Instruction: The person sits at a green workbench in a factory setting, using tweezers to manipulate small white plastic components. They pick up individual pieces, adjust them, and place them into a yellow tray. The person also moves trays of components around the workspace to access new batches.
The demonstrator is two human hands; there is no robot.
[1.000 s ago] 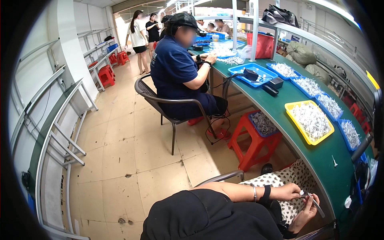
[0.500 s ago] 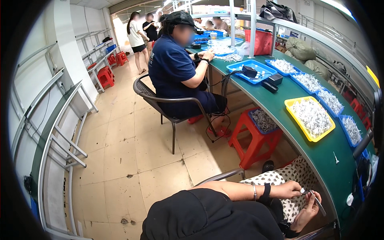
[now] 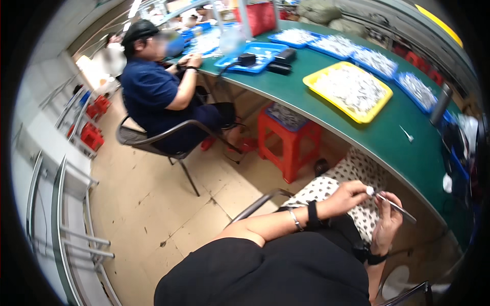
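My left hand [image 3: 351, 197] reaches across my lap and pinches a small white piece [image 3: 368, 190] between thumb and fingertips. My right hand [image 3: 389, 224] sits just right of it and holds a thin metal tool [image 3: 397, 207], whose tip meets the white piece. Both hands hover over a black-and-white dotted cloth [image 3: 326, 186] on my lap, below the edge of the green bench [image 3: 408, 153]. A bracelet and a black band are on my left wrist, a black strap on my right.
On the bench stand a yellow tray [image 3: 375, 113] of small white parts and several blue trays [image 3: 263, 51]. A red stool [image 3: 291, 137] carrying a tray of parts stands under the bench. A co-worker in dark blue [image 3: 153, 97] sits on a metal chair. Metal racks [image 3: 61, 204] line the left.
My view has swung closer to the bench and tilted. My hands stay together over my lap, with the tool's tip still at the white piece.
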